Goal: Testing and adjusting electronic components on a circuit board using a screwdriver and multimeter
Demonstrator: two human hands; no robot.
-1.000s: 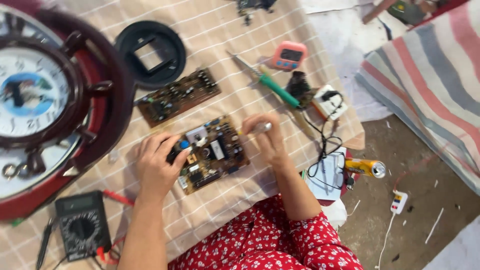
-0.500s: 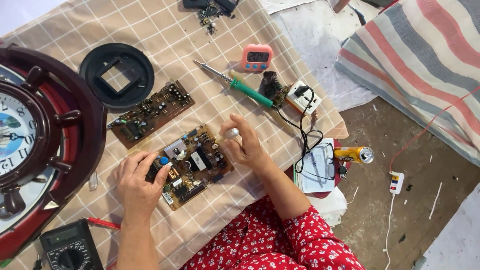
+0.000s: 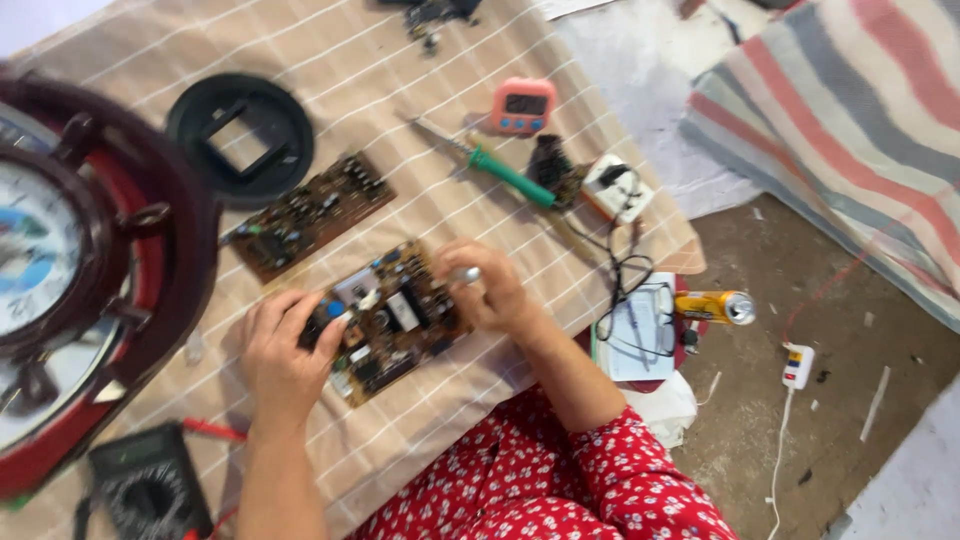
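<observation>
Risk sits with the circuit board near the cloth's front edge: our left hand presses fingers on its left end, our right hand pinches a small silvery tool (kind unclear); a slip could scrape components.

A circuit board lies on the table between both hands. A second board lies behind it, a wall clock to its left.

A checked cloth is spread; beside its ship-wheel clock are laid two circuit boards (one handled), a black ring and a multimeter.
</observation>
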